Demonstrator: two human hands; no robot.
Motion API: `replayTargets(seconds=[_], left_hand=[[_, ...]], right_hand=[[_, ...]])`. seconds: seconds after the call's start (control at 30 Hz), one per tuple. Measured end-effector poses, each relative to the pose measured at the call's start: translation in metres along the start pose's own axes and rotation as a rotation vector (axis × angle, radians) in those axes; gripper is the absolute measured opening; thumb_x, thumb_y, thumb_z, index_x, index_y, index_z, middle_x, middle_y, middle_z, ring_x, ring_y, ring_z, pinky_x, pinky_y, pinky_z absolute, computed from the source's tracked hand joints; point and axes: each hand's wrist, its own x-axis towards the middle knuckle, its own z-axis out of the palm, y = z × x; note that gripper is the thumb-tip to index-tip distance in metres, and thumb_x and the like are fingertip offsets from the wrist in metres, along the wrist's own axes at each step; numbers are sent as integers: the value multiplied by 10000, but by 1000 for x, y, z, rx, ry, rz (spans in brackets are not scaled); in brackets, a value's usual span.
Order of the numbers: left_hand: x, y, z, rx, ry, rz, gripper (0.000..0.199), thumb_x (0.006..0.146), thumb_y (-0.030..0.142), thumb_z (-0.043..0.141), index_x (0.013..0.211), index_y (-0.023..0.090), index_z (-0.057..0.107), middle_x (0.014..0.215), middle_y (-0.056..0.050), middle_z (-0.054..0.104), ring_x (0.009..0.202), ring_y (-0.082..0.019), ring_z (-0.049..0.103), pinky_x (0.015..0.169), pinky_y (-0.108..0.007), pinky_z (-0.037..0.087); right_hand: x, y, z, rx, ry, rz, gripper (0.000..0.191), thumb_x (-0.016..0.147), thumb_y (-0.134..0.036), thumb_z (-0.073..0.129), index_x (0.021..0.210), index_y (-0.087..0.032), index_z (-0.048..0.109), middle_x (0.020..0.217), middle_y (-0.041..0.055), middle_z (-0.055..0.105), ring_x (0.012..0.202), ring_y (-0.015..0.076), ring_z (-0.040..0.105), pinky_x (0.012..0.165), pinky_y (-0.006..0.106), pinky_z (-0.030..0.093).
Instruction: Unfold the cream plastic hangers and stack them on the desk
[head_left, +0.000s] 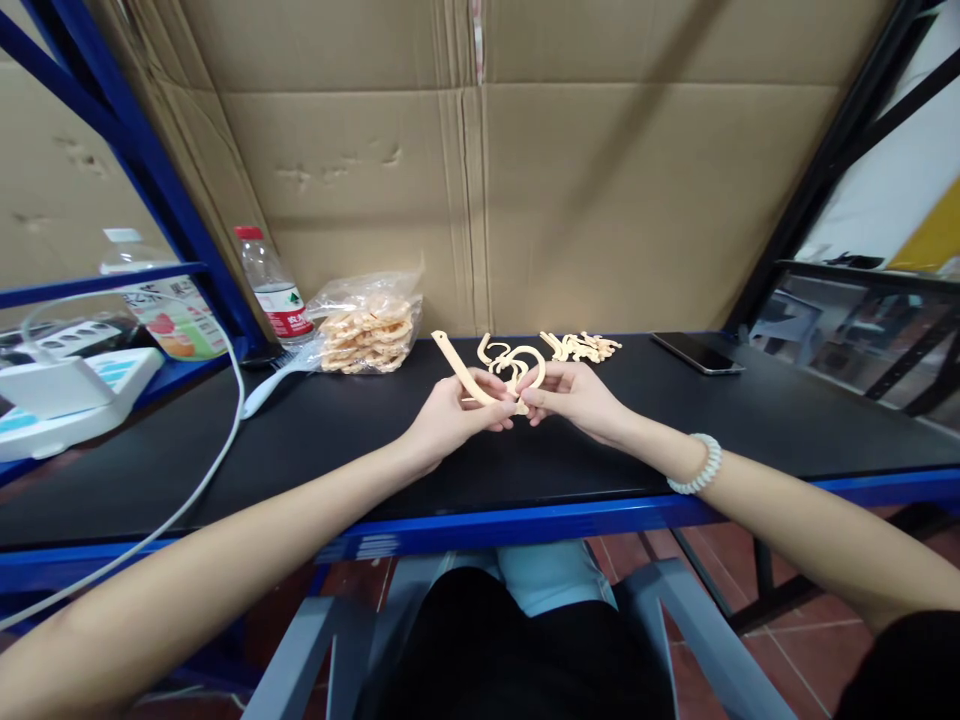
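Note:
My left hand [439, 420] is closed around a long cream-coloured strip [454, 362], slightly curved, with a small hole near its upper end. Fingers of my right hand [581, 398] pinch a cream-coloured hook-shaped piece [537, 356] whose curve rises above them. Both sets of fingertips meet low over the table, where the strip and the hook come together; whether they are joined is hidden. Just behind my hands lie loose curved cream pieces [484, 346], partly covered. Farther right sits a small pile of thin cream pieces [581, 347].
A clear bag of cream-coloured pieces [367, 335] stands at the back left, beside a red-capped bottle [277, 300]. A pale blue handle [277, 382] lies near it. A phone [694, 352] rests at the right. A white cable [225, 440] crosses the table's left side.

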Motion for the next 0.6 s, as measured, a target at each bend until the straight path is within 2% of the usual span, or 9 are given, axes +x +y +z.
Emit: replayTargets(seconds=[0.1,0.2,0.3,0.33,0.4,0.43,0.5,0.6], left_hand=[[-1,1,5,-3,-81,-55,252,675,258,782,785,98,621,739,-49,673,673,-131,649,676,-244,553],[-2,1,5,-46,-79,-92,239,643,239,803,743,99,637,720,-39,670,647,-112,636,658,-220,544],[-1,1,3,-139,-48,-143,257,620,218,816,749,102,627,732,-48,682,646,-108,642,650,-205,536],[-1,1,3,-178,-43,-158,262,617,209,817,758,102,623,734,-55,686,655,-112,647,657,-205,535],[0,1,2,-249,-38,-184,267,611,185,818,776,98,627,723,-66,687,668,-121,655,676,-213,539],[0,2,2,-276,-33,-194,265,610,171,816,789,93,637,719,-71,687,673,-125,658,687,-220,542],[0,3,2,-311,-13,-209,262,614,149,810,823,80,668,726,-80,689,676,-128,660,704,-229,547],[0,4,1,-335,-2,-218,276,631,130,793,882,60,704,768,-98,698,684,-125,660,706,-212,549]], right_hand=[[3,-1,2,-5,18,11,341,676,-358,787,874,-141,614,693,21,656,559,114,600,545,249,544],[13,-3,-11,-12,90,-17,363,662,-361,789,895,-148,609,669,12,649,555,115,595,575,268,542],[30,-6,-44,-147,225,-125,310,718,-389,727,887,-150,627,705,30,654,585,127,597,611,289,529],[35,-6,-58,-253,271,-160,274,745,-379,698,882,-151,632,714,37,656,595,135,597,621,298,522],[44,-4,-86,-613,315,-221,170,767,-309,671,830,-152,654,737,51,664,632,155,597,656,311,500],[47,-1,-98,-815,309,-228,121,776,-273,657,805,-156,668,754,56,669,665,167,600,688,317,488],[53,7,-115,-1106,209,-182,94,804,-212,615,823,-162,692,794,61,681,725,185,607,721,314,469],[64,22,-122,-1342,4,-141,155,830,-192,600,934,-150,707,899,91,683,856,220,600,786,319,449]])
